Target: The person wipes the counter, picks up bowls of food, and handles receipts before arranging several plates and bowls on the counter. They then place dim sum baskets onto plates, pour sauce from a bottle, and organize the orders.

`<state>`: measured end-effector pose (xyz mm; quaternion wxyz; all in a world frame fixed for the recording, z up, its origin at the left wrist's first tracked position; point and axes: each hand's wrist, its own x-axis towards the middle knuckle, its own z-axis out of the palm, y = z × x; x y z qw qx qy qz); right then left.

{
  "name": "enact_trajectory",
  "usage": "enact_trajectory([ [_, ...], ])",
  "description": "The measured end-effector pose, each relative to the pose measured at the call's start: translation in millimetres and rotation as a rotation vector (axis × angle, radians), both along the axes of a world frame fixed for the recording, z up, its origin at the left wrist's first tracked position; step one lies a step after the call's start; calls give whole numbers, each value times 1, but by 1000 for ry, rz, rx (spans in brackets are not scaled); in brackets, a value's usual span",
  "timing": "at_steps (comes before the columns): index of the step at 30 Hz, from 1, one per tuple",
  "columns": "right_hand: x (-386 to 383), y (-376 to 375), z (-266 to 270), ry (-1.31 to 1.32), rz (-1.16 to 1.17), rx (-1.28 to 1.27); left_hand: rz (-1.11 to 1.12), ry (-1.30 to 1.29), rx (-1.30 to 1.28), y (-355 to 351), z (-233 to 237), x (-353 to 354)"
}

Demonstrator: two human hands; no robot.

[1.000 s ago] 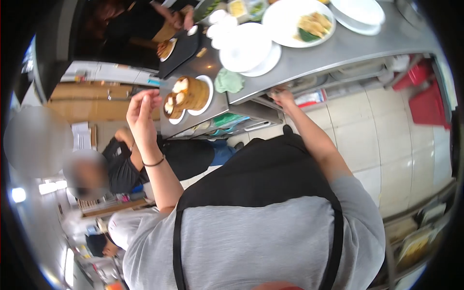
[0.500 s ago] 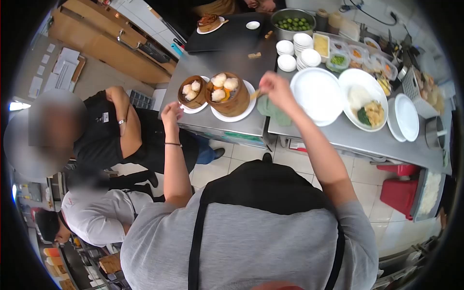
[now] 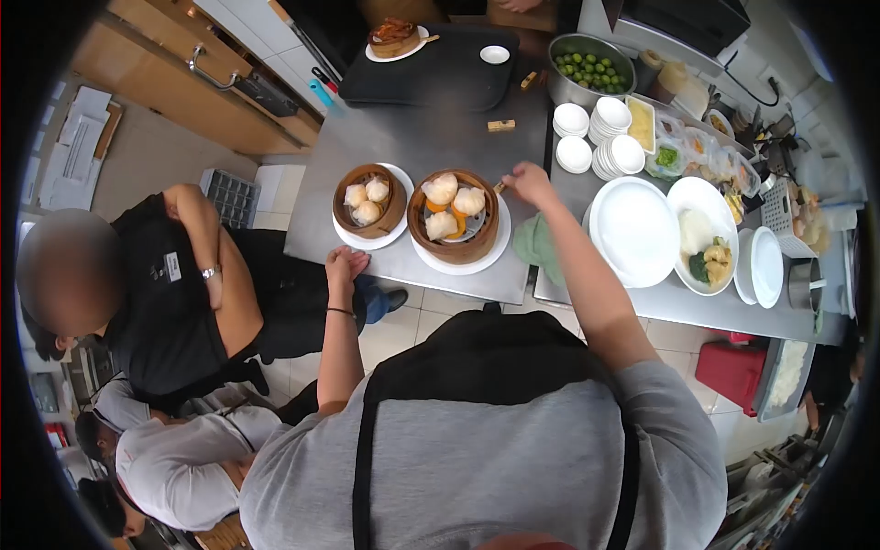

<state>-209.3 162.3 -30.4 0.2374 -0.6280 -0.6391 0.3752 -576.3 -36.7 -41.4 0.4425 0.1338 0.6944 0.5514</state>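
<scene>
Close to the table's front edge, a larger bamboo steamer with several pale dumplings and orange slices rests on a white plate. To its left, a smaller bamboo steamer holding three dumplings stands on another white plate. My right hand pinches a small wooden clip at the larger steamer's right rim. Below the smaller steamer's plate, my left hand hangs at the table edge, fingers loosely bent and apart, holding nothing.
A black tray bears another steamer and a small dish. Loose wooden clips lie nearby. Stacked bowls, white plates and a green cloth are at right. A person with folded arms stands left.
The view has shifted, so the table and steamers appear lower. My right hand stays at the larger steamer's right side with the clip; my left hand is now below the smaller plate, its fingers looser.
</scene>
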Motion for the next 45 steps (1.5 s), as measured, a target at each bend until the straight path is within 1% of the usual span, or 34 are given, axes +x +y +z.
enact_trajectory([
  [1, 4, -14, 7, -77, 55, -64, -23, -60, 46, 7, -3, 0],
  [2, 9, -29, 11, -153, 110, -128, -28, -68, 52, 12, -6, 1],
  [4, 16, -48, -15, -170, 284, -180, 25, -78, 94, 20, -11, 4],
  [6, 5, -72, -17, 273, 46, -470, 22, -54, 60, 27, -6, 8],
  [7, 1, -75, -17, 268, 44, -465, 32, -51, 71, 28, -4, 10],
  [9, -5, -75, -19, 141, 52, -332, 51, -36, 71, 35, -9, 7],
  [10, -9, -71, -19, 140, 46, -322, 44, -39, 81, 40, -10, 3],
  [12, -18, -60, -15, 148, 17, -320, 55, -19, 72, 51, -15, -8],
  [14, -29, -42, -14, 67, 57, -346, 50, -41, 121, 69, -26, -28],
  [16, -41, -25, 6, 81, 66, -365, 30, -32, 121, 87, -26, -44],
  [17, -47, -14, 4, 78, 61, -361, 14, -24, 114, 95, -22, -49],
  [19, -59, 12, -4, 0, 120, -312, -8, -20, 108, 113, -25, -67],
  [20, -62, 23, -2, -2, 116, -313, -24, -13, 96, 120, -28, -72],
  [22, -66, 40, 9, -53, 248, -311, -18, -10, 89, 130, -24, -72],
  [23, -67, 47, 14, -56, 245, -318, -17, 1, 79, 133, -25, -74],
  [25, -68, 64, 25, -411, 270, 15, -14, 9, 65, 138, -21, -73],
  [26, -66, 74, 25, -415, 271, 11, -1, 25, 61, 137, -16, -69],
  [28, -57, 92, 19, -628, 81, 566, 11, 38, 49, 132, -11, -63],
  [29, -52, 100, 14, -629, 81, 559, 0, 46, 64, 130, -10, -62],
  [31, -43, 119, 5, -715, 212, 472, -3, 52, 85, 129, -8, -62],
  [32, -40, 131, 5, -716, 208, 468, -8, 52, 82, 129, -8, -62],
  [34, -31, 159, 8, -660, 57, 511, 25, 33, 100, 129, -9, -60],
  [35, -28, 182, -4, -563, -45, 525, 58, 23, 103, 130, -4, -55],
  [36, -27, 195, 5, -565, -48, 521, 53, 23, 101, 130, -5, -56],
  [38, -28, 219, 22, -749, -51, 485, 58, 34, 96, 129, -6, -56],
  [39, -30, 237, 13, -748, -56, 483, 92, 40, 89, 131, -9, -56],
  [41, -36, 258, 0, -672, -304, 358, 81, 37, 85, 130, -11, -58],
  [42, -33, 260, -3, -671, -307, 357, 76, 31, 83, 131, -11, -58],
  [44, -28, 263, -4, -665, -182, 159, 90, 45, 86, 132, -11, -57],
  [45, -33, 266, -17, -665, -287, 226, 91, 47, 87, 132, -10, -57],
])
